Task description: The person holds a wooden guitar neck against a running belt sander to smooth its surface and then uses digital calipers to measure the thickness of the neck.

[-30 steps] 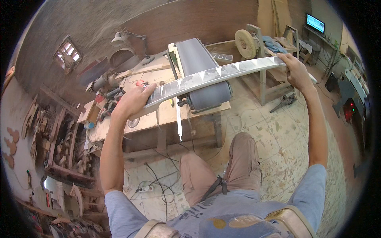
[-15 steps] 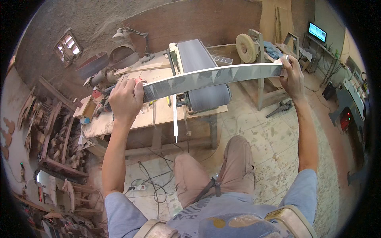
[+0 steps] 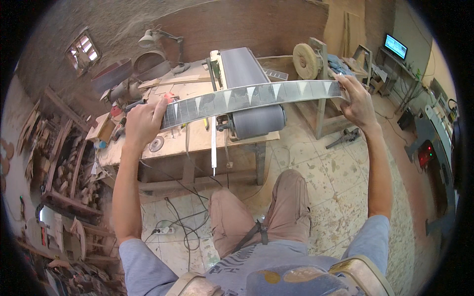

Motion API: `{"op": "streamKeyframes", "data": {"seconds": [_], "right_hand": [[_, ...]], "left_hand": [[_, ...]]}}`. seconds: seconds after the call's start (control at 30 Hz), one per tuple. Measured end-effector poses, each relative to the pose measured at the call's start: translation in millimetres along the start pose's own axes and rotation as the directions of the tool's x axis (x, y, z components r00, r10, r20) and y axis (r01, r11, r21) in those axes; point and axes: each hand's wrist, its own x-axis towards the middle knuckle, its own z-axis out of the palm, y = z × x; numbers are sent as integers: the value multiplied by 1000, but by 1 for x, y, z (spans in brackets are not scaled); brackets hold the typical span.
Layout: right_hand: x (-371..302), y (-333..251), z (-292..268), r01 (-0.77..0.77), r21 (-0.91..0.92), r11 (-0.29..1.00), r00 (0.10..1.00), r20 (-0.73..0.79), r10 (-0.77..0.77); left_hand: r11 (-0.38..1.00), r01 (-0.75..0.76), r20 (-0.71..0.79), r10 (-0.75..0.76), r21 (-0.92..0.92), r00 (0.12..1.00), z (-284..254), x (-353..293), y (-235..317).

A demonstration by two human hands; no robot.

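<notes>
A long dark guitar fretboard [image 3: 237, 98] with white triangular inlays, crosswise slots and pale edges spans the space between my hands. My left hand [image 3: 143, 122] is closed around its wider left end, thumb along the edge. At the narrower right end, my right hand [image 3: 356, 101] grips it with bent fingers. The inlaid face is turned toward me, and the board is held up in front of the belt sander, whose grey belt [image 3: 242, 66] shows beyond it and whose roller [image 3: 259, 122] shows below it.
The sander stands on a wooden workbench [image 3: 126, 155] with a desk lamp [image 3: 146, 39] and a round disc [image 3: 156, 143]. A buffing wheel [image 3: 307, 60] is at the back right. Scrap wood fills a rack [image 3: 69, 163] at left. Cables and a power strip [image 3: 164, 230] lie on the tiled floor.
Both hands have shifted slightly left with the fretboard. Its face has tilted more toward me, so the inlays show more clearly. The round disc on the bench has come into sight.
</notes>
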Motion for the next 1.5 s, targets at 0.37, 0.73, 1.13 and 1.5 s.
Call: {"op": "streamKeyframes", "data": {"seconds": [0.37, 0.73, 1.13, 1.5], "right_hand": [[27, -3, -24, -124, 150, 981, 923, 379, 59], [0, 9, 14, 102, 1, 995, 990, -95, -102], [0, -5, 17, 147, -34, 989, 976, -160, -151], [35, -24, -26, -210, 127, 969, 873, 470, 128]], "left_hand": [[944, -278, 214, 239, 179, 947, 8, 6, -54], [985, -121, -429, 164, 125, 888, 7, -12, -7], [974, -184, -497, 225, 130, 838, 8, -17, -19], [964, -265, 133, 260, 22, 956, -8, -6, -53]]}}
